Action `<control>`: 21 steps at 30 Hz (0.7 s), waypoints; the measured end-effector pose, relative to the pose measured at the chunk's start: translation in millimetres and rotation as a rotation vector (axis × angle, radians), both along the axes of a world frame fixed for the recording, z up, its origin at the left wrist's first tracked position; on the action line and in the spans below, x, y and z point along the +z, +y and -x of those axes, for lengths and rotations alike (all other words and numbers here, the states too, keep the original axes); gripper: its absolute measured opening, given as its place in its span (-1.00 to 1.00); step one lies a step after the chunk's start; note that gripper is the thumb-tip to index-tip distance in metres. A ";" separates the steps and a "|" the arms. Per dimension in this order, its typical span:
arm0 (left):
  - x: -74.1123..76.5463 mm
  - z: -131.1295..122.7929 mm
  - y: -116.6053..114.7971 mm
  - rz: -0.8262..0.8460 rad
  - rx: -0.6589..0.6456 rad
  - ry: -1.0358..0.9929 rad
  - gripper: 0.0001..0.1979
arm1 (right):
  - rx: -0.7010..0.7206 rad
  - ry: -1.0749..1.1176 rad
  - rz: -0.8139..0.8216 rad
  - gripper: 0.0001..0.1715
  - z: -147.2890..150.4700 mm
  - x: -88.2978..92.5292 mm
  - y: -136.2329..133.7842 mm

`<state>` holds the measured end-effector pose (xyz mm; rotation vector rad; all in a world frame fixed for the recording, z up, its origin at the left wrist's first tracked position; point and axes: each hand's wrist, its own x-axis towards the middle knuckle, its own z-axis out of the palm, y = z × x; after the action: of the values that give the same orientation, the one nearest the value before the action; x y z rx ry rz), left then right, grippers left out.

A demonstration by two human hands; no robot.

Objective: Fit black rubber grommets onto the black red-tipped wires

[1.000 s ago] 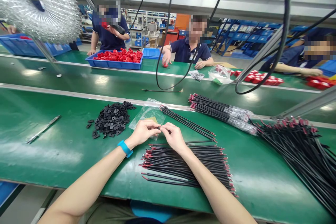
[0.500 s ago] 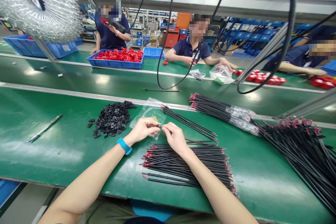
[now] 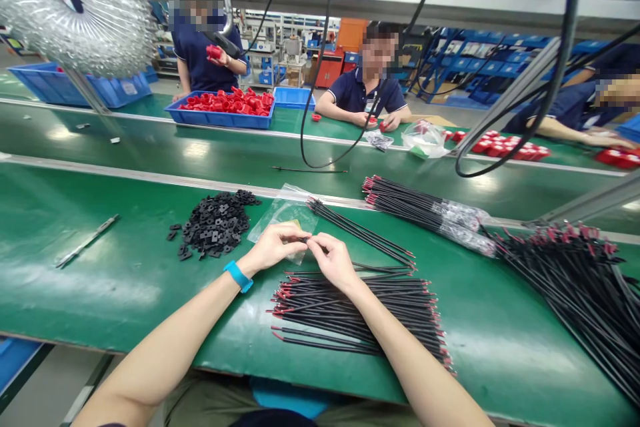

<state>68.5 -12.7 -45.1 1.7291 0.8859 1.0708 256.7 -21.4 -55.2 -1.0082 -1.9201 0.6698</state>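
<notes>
My left hand (image 3: 274, 247) and my right hand (image 3: 330, 259) meet fingertip to fingertip above the bench, both closed in a pinch. Between them is a small dark piece (image 3: 304, 239), mostly covered by the fingers, so its kind is unclear. Beneath my right hand and forearm lies a spread of short black cables (image 3: 350, 307) with red ends. A clear plastic bag (image 3: 287, 203) lies just behind my left hand. To the left is a heap of small black flat pieces with holes (image 3: 215, 223). A smaller row of black cables (image 3: 360, 230) lies beyond my right hand.
Wrapped cable bundles (image 3: 430, 210) and a large cable pile (image 3: 565, 273) fill the right side. A pen-like tool (image 3: 87, 240) lies left. Across the bench, people work near a blue tray (image 3: 220, 121) of red parts. A black cable loop (image 3: 305, 140) hangs ahead.
My hands stay pinched together in nearly the same place, fingertips slightly closer. Across the bench, one person's red part has lowered, and another's hand has moved back from the plastic bag.
</notes>
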 end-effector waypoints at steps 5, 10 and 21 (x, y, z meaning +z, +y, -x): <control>-0.7 -0.9 1.3 0.196 -0.014 -0.075 -0.41 | -0.046 -0.038 -0.094 -0.72 0.5 1.9 -3.1; 0.1 -0.6 1.7 0.256 -0.024 -0.127 -0.45 | -0.095 -0.127 -0.149 -0.72 -2.5 2.3 -4.5; 10.9 4.5 1.4 0.033 -0.041 0.021 -0.44 | -0.065 -0.163 -0.115 -0.66 -3.6 1.4 -2.8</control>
<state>64.0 -11.3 -34.2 1.7267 0.8729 1.0071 260.3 -24.2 -53.7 -1.0755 -2.0313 0.4469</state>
